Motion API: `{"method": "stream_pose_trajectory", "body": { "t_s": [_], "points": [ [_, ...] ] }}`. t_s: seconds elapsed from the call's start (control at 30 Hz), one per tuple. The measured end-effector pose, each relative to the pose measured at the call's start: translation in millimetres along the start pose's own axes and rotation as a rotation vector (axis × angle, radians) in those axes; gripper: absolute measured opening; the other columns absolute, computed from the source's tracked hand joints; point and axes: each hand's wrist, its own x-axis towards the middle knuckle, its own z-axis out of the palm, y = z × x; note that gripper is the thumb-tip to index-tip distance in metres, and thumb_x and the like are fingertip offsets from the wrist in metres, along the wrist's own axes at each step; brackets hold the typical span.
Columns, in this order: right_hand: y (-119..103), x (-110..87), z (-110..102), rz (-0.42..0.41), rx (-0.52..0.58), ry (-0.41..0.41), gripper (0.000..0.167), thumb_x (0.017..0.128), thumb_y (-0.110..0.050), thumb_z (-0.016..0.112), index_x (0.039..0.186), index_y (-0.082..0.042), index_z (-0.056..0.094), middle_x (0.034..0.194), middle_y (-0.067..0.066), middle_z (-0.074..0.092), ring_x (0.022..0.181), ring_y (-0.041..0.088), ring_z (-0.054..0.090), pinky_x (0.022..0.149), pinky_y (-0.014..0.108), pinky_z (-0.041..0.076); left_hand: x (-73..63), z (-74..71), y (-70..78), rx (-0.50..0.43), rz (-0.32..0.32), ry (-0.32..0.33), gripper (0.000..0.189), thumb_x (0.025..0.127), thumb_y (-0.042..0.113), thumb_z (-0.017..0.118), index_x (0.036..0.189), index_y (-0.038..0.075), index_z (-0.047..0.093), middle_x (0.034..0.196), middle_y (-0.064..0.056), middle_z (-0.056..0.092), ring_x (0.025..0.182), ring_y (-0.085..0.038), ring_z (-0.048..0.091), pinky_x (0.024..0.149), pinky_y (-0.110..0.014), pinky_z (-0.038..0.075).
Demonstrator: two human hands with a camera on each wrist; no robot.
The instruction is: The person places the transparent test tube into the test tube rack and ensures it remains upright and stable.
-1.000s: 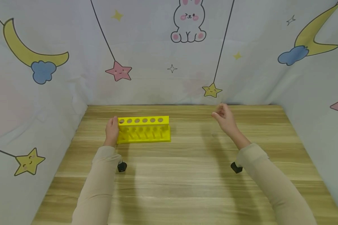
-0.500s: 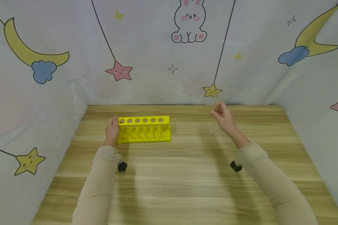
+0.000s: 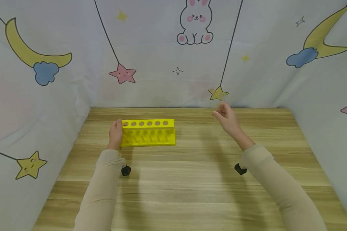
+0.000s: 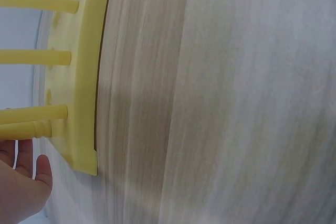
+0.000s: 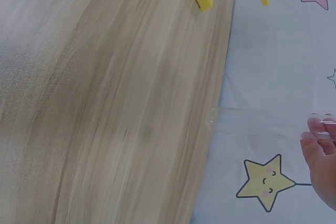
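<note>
On the left of the table, in the head view, a yellow test tube rack (image 3: 148,127) stands upright, its top row of round holes bare. My left hand (image 3: 115,134) holds the rack's left end; in the left wrist view its fingers (image 4: 24,157) show beside the rack's end post (image 4: 26,130). Off to the right, above the table, my right hand (image 3: 227,120) pinches a clear test tube (image 5: 257,123) between thumb and fingers. That tube hangs roughly upright, apart from the rack, and is barely visible in the head view.
The wooden table (image 3: 173,179) meets a white printed cloth (image 3: 150,93) at its back edge, with cloth on both sides too. A small black device sits at the left wrist (image 3: 126,170) and another at the right wrist (image 3: 240,168).
My right hand has shifted slightly left and up, carrying the test tube. The left hand and the rack keep their place.
</note>
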Motion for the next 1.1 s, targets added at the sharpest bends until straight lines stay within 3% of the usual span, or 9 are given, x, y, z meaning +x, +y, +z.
{"method": "stream_pose_trajectory", "body": {
  "t_s": [0.23, 0.57, 0.73, 1.1],
  "points": [
    [-8, 2.6, 3, -0.006, 0.048, -0.007, 0.015, 0.089, -0.007, 0.050, 0.094, 0.003, 0.040, 0.082, 0.007, 0.050, 0.087, 0.024, 0.055, 0.073, 0.015, 0.042, 1.5, 0.7, -1.5, 0.013, 0.010, 0.006, 0.051, 0.094, 0.045, 0.021, 0.107, 0.002, 0.044, 0.094, -0.007, 0.042, 0.079, -0.018, 0.035, 0.071, -0.027, 0.030],
    [7, 16.2, 9, -0.033, 0.061, -0.026, 0.016, 0.089, -0.013, 0.052, 0.098, -0.003, 0.043, 0.088, 0.010, 0.057, 0.091, 0.026, 0.057, 0.077, 0.022, 0.043, 1.3, -2.0, -2.7, -0.003, 0.030, -0.009, 0.046, 0.093, 0.049, 0.023, 0.094, 0.008, 0.045, 0.083, -0.003, 0.039, 0.073, -0.017, 0.034, 0.066, -0.028, 0.029],
    [3, 17.1, 12, -0.041, 0.047, -0.046, 0.016, 0.089, -0.013, 0.051, 0.097, -0.002, 0.043, 0.091, 0.016, 0.057, 0.089, 0.022, 0.058, 0.076, 0.023, 0.044, 0.4, -1.7, -3.1, -0.007, 0.033, 0.005, 0.048, 0.092, 0.051, 0.024, 0.093, 0.007, 0.043, 0.081, -0.004, 0.036, 0.074, -0.017, 0.034, 0.066, -0.028, 0.029],
    [-4, 18.5, 21, -0.058, 0.044, -0.057, 0.018, 0.087, -0.015, 0.055, 0.095, -0.005, 0.044, 0.083, 0.006, 0.053, 0.084, 0.018, 0.056, 0.074, 0.023, 0.044, -3.7, -1.3, 2.9, 0.018, 0.008, -0.002, 0.048, 0.093, 0.049, 0.020, 0.097, 0.007, 0.042, 0.085, -0.004, 0.036, 0.075, -0.017, 0.033, 0.069, -0.028, 0.029]
  ]
}}
